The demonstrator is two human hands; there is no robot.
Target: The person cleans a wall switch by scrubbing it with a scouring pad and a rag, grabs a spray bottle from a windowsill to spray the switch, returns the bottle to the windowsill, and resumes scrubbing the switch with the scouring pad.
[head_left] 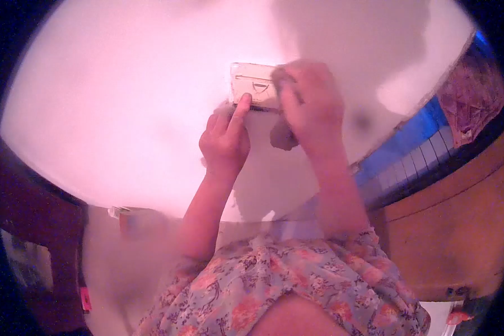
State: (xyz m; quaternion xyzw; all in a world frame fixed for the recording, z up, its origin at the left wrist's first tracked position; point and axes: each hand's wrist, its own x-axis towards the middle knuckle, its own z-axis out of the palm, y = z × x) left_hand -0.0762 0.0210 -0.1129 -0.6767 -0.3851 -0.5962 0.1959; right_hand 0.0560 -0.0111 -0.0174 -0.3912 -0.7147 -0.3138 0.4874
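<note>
A cream, flat rectangular piece (253,84) with a pale rim, a line near its top and a small half-round mark is in front of me, over the white surface. Its lower edge looks dark. My left hand (225,134) grips its lower left edge. The index finger lies on its front, and the other fingers curl beside it. My right hand (313,98) is closed and blurred at the right end, covering that side. Something dark shows among its fingers, too smeared to name. Both hands cast shadows on the surface.
The wide white surface (129,101) has a curved lower edge. To the right lie a blue strip with pale panels (411,162) and a purplish patterned bundle (470,95), beside a brown wooden panel (442,224). A small pale item (119,211) sits near the lower left edge.
</note>
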